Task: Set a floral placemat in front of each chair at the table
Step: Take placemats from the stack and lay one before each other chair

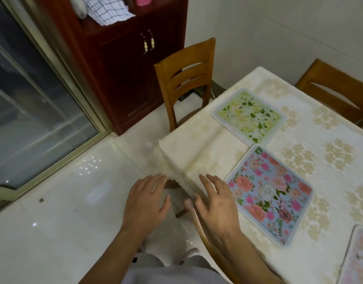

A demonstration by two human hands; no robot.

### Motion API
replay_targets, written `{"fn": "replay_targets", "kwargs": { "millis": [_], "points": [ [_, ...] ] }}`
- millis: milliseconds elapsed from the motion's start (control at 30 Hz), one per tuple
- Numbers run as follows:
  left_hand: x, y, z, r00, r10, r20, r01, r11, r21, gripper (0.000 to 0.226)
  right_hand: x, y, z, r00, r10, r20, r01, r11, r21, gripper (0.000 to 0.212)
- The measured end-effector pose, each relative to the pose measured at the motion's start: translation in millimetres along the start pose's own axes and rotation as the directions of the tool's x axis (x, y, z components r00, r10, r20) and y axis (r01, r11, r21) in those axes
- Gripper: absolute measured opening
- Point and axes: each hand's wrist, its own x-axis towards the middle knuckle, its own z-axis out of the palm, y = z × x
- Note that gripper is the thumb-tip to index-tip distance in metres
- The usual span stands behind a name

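Note:
A blue placemat with pink flowers (273, 193) lies flat near the table's front left edge. Beyond it a green and yellow floral placemat (249, 114) lies in front of a wooden chair (184, 78). A third, pale pink placemat (359, 257) shows partly at the lower right. My left hand (145, 203) hovers off the table's corner with fingers spread, holding nothing. My right hand (215, 199) is over the table edge just left of the blue placemat, fingers straight. Under my right forearm runs the curved top of a near chair (207, 240).
The table wears a cream tablecloth (320, 160) with a flower pattern. Another wooden chair (338, 93) stands at the far right side. A dark red cabinet (125, 68) and a sliding glass door (33, 109) stand to the left. White floor tiles (63, 222) spread below.

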Motion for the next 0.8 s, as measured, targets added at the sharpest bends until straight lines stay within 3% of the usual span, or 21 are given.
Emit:
{"fn": "replay_targets", "kwargs": {
  "millis": [500,800],
  "points": [
    [79.0,-198.7,-81.7,1.0,-0.003,0.008,0.003,1.0,0.004,0.056,124.5,-163.2,66.1,1.0,-0.004,-0.006,0.004,0.999,-0.041,0.058],
    [170.6,-254.1,-102.4,0.999,0.024,0.047,-0.026,0.998,0.051,0.059,220.1,-190.8,91.5,1.0,0.014,0.007,-0.014,0.999,-0.029,0.059]
  ]
}}
